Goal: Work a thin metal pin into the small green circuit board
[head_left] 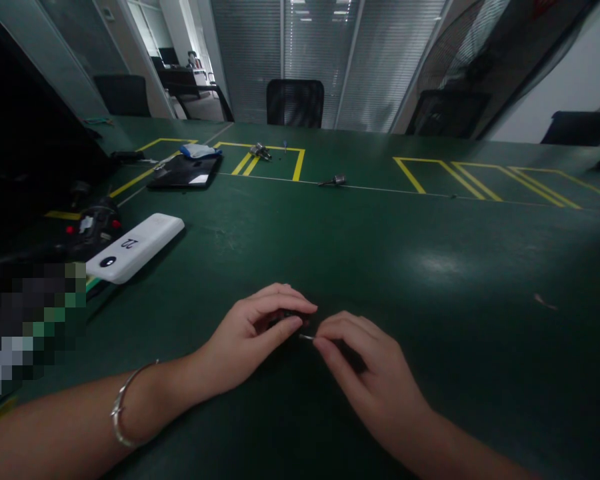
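Note:
My left hand [260, 327] rests low over the green tabletop [280, 233], its fingers and thumb curled around a small dark object [289, 313] that is mostly hidden. Close on its right, my right hand [365, 360] pinches a thin, shiny metal pin [307, 337] between thumb and forefinger. The pin's free end points left, toward the left thumb; whether it touches the dark object cannot be made out.
A white power bank [145, 243] marked 22 lies at left, beside a dark device with red knobs [97, 220]. Farther back are a black flat case [180, 173] under a blue-white packet [200, 151], small metal parts [260, 152] and a dark cylindrical piece with a shaft [339, 180].

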Available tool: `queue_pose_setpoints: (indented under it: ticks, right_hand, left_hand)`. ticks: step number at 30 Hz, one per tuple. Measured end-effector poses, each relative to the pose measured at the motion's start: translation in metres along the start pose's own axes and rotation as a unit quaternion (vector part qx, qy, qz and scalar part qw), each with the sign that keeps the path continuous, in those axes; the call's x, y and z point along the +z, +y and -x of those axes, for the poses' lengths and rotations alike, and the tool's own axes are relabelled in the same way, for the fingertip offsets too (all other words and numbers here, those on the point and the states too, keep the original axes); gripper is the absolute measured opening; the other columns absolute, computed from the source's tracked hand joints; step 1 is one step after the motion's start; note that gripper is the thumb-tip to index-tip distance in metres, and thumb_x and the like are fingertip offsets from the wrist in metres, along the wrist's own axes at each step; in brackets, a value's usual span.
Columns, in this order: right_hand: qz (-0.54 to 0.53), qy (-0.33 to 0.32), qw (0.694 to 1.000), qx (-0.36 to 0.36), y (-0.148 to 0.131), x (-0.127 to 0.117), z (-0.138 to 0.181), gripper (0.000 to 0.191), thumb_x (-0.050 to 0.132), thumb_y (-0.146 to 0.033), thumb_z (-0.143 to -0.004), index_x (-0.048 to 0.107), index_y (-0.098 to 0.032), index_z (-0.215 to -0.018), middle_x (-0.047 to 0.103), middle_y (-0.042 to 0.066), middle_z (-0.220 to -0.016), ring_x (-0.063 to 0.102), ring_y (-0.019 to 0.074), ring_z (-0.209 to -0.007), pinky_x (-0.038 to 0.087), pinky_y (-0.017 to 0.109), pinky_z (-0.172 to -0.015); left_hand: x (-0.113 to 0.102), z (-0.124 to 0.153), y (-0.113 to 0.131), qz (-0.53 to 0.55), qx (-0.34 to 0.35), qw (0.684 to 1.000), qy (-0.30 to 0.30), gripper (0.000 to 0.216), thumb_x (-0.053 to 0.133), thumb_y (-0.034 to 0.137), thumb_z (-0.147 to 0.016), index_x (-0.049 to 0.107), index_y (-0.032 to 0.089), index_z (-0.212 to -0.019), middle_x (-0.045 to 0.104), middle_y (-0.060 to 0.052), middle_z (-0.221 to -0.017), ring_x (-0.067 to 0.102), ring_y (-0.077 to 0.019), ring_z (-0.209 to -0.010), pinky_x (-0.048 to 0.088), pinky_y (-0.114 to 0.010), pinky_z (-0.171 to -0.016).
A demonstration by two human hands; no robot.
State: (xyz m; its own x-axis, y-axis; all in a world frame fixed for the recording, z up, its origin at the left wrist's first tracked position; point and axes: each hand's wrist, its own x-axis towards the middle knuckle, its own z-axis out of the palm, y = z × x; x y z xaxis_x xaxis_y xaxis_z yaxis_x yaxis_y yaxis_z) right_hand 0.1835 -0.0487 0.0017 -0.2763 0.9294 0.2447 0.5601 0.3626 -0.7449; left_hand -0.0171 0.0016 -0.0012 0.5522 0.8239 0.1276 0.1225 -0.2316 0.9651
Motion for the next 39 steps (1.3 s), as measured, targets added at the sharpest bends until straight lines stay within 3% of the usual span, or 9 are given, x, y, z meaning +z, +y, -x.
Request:
queue_pose_setpoints:
  ticks: [6,12,15,20,26,32,35,39]
  right_hand:
    - [-0.041,0.013,0.999,-0.024,0.0017,0.0000,0.0014,0.012,0.055,-0.018,-0.093,0.067,-0.021,-0.090,0.070,0.001,-0.087,0.064,0.0152,-0.080,0.048,0.029,-0.071]
    - [-0.053,0.031,0.998,-0.024,0.0022,-0.0003,0.0007,0.012,0.057,-0.018,-0.093,0.068,-0.021,-0.092,0.070,0.001,-0.089,0.066,0.0140,-0.081,0.049,0.027,-0.072]
    - [-0.040,0.016,0.999,-0.030,0.0005,-0.0010,0.0004,0.011,0.058,-0.017,-0.092,0.068,-0.022,-0.090,0.071,0.000,-0.084,0.065,0.0141,-0.077,0.047,0.028,-0.070]
    - [-0.031,-0.018,0.998,-0.060,-0.0020,-0.0019,0.0004,0.009,0.060,-0.017,-0.091,0.067,-0.021,-0.088,0.071,-0.001,-0.081,0.065,0.0145,-0.074,0.046,0.030,-0.070]
    - [-0.047,0.015,0.997,-0.064,-0.0019,-0.0017,0.0023,0.013,0.058,-0.014,-0.091,0.067,-0.022,-0.096,0.072,0.001,-0.094,0.067,0.0154,-0.085,0.049,0.029,-0.075]
    - [-0.039,0.017,0.999,-0.032,-0.0011,-0.0004,0.0022,0.015,0.054,-0.016,-0.093,0.067,-0.022,-0.096,0.070,0.003,-0.092,0.065,0.0162,-0.082,0.050,0.029,-0.072]
    - [-0.017,0.009,1.000,-0.006,-0.0011,-0.0008,0.0030,0.017,0.050,-0.015,-0.093,0.066,-0.021,-0.091,0.067,0.003,-0.083,0.062,0.0161,-0.072,0.048,0.030,-0.064]
    - [0.012,0.015,1.000,0.011,0.0001,-0.0027,0.0027,0.018,0.049,-0.017,-0.093,0.066,-0.020,-0.090,0.066,0.004,-0.084,0.061,0.0171,-0.072,0.048,0.031,-0.064]
  left_hand:
    - [0.0028,0.0006,0.0028,-0.060,-0.009,0.998,-0.025,0.028,0.061,0.019,-0.091,0.066,0.024,-0.118,0.069,-0.004,-0.113,0.061,-0.0215,-0.111,0.029,-0.047,-0.115]
    - [0.0024,0.0006,0.0007,-0.031,0.004,1.000,-0.001,0.024,0.063,0.017,-0.089,0.068,0.022,-0.112,0.070,-0.004,-0.107,0.062,-0.0204,-0.110,0.027,-0.045,-0.116]
    - [0.0031,0.0011,0.0005,0.016,0.014,1.000,0.016,0.016,0.066,0.016,-0.087,0.068,0.019,-0.103,0.070,-0.004,-0.103,0.064,-0.0194,-0.104,0.032,-0.043,-0.114]
    - [0.0045,0.0006,0.0037,0.084,-0.008,0.996,-0.001,0.008,0.067,0.016,-0.086,0.065,0.017,-0.094,0.068,-0.006,-0.105,0.064,-0.0197,-0.102,0.048,-0.036,-0.095]
    - [0.0049,0.0000,0.0057,0.055,-0.046,0.997,-0.004,0.014,0.062,0.021,-0.090,0.062,0.018,-0.104,0.065,-0.004,-0.098,0.063,-0.0170,-0.094,0.050,-0.030,-0.083]
    - [0.0034,-0.0003,0.0022,0.040,-0.032,0.999,0.007,0.030,0.056,0.019,-0.094,0.059,0.024,-0.124,0.064,-0.004,-0.114,0.062,-0.0177,-0.105,0.049,-0.030,-0.092]
    - [0.0028,-0.0026,-0.0009,0.085,-0.073,0.993,0.032,0.031,0.051,0.020,-0.097,0.058,0.024,-0.127,0.063,-0.005,-0.118,0.064,-0.0171,-0.101,0.052,-0.031,-0.092]
    - [0.0043,-0.0056,-0.0014,0.176,-0.090,0.979,0.046,0.027,0.058,0.020,-0.093,0.057,0.020,-0.120,0.064,-0.005,-0.111,0.066,-0.0163,-0.094,0.056,-0.032,-0.088]
